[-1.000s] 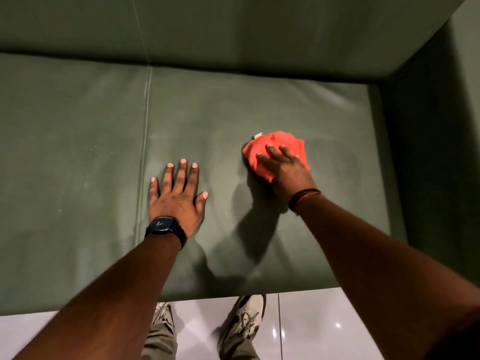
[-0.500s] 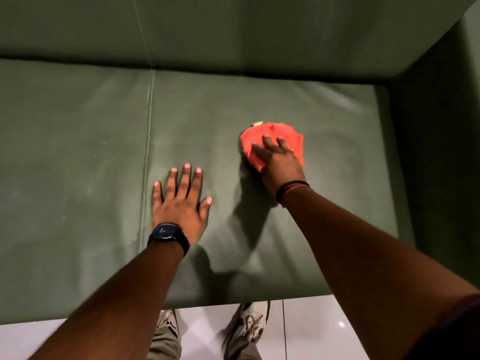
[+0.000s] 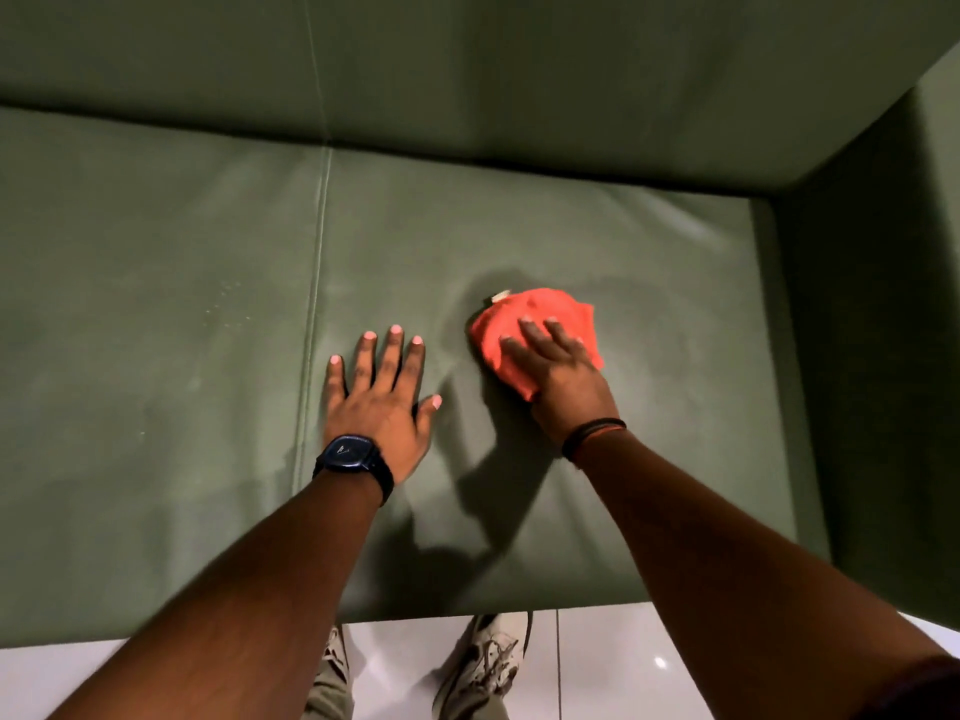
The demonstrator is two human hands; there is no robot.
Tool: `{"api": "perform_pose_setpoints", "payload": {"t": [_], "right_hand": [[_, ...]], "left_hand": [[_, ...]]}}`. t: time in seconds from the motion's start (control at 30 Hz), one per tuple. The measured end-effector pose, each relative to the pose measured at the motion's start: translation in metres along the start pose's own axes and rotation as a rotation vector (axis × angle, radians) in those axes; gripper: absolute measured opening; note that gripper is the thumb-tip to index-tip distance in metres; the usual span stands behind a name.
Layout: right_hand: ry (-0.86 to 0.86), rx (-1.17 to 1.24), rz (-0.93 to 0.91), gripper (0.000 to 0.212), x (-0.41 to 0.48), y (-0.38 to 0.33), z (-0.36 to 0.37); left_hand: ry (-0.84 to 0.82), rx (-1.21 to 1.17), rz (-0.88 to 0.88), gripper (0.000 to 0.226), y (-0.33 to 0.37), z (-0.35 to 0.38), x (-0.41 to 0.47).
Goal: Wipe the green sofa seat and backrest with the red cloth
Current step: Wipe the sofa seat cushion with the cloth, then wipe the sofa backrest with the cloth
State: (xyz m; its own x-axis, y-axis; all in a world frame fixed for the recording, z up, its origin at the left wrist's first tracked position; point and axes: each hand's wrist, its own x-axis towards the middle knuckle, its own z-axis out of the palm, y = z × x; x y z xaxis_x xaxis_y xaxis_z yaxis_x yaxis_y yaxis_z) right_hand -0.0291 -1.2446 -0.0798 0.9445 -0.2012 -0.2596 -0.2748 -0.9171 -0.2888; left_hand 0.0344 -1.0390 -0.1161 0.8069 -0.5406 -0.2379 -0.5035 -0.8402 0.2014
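Observation:
The green sofa seat (image 3: 649, 283) fills the middle of the head view, with the backrest (image 3: 519, 70) rising behind it. A bunched red cloth (image 3: 524, 317) with a small white tag lies on the right seat cushion. My right hand (image 3: 558, 374) presses down on the cloth, fingers spread over it. Just left of it, my left hand (image 3: 379, 402) rests flat on the same cushion with fingers apart, holding nothing; a dark watch is on its wrist.
A seam (image 3: 314, 314) divides the left and right seat cushions. The sofa's right armrest (image 3: 878, 304) walls in the seat. Below the seat's front edge are glossy white floor tiles (image 3: 623, 667) and my shoes (image 3: 488, 662).
My right hand pushed the cloth away toward the backrest and has drawn it back toward the front. My left hand stayed planted on the cushion.

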Motion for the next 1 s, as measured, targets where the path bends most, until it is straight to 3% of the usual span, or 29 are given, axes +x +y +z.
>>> {"api": "perform_pose_setpoints", "payload": {"t": [0.1, 0.27, 0.4, 0.53, 0.6, 0.7, 0.77, 0.83, 1.0], "right_hand": [[0.054, 0.038, 0.21, 0.06, 0.0, 0.0, -0.001], [-0.027, 0.003, -0.127, 0.051, -0.018, -0.018, 0.012], [0.084, 0.106, 0.16, 0.055, -0.011, -0.029, 0.015], [0.045, 0.278, 0.05, 0.062, -0.015, -0.061, 0.015], [0.165, 0.489, 0.142, 0.065, -0.012, -0.063, -0.003], [0.497, 0.778, 0.437, 0.046, 0.009, -0.066, -0.056], [0.705, 0.901, 0.515, 0.035, 0.035, -0.062, -0.109], [0.888, 0.922, 0.532, 0.031, 0.058, -0.053, -0.163], [1.215, 0.749, 0.327, 0.063, 0.095, -0.028, -0.265]], "left_hand": [[-0.013, -0.007, 0.03, 0.064, -0.002, -0.002, 0.003], [-0.007, -0.017, 0.028, 0.064, -0.003, -0.004, 0.002], [-0.012, -0.02, 0.046, 0.064, -0.003, -0.007, 0.005], [-0.06, -0.054, -0.009, 0.055, 0.001, -0.025, 0.015], [-0.043, -0.126, 0.003, 0.042, 0.002, -0.05, 0.034], [0.097, -0.194, 0.093, 0.037, 0.01, -0.111, 0.073], [0.232, -0.222, 0.159, 0.04, 0.021, -0.168, 0.107], [0.39, -0.23, 0.238, 0.046, 0.036, -0.226, 0.142], [0.698, -0.041, 0.322, 0.067, 0.074, -0.351, 0.225]]}}
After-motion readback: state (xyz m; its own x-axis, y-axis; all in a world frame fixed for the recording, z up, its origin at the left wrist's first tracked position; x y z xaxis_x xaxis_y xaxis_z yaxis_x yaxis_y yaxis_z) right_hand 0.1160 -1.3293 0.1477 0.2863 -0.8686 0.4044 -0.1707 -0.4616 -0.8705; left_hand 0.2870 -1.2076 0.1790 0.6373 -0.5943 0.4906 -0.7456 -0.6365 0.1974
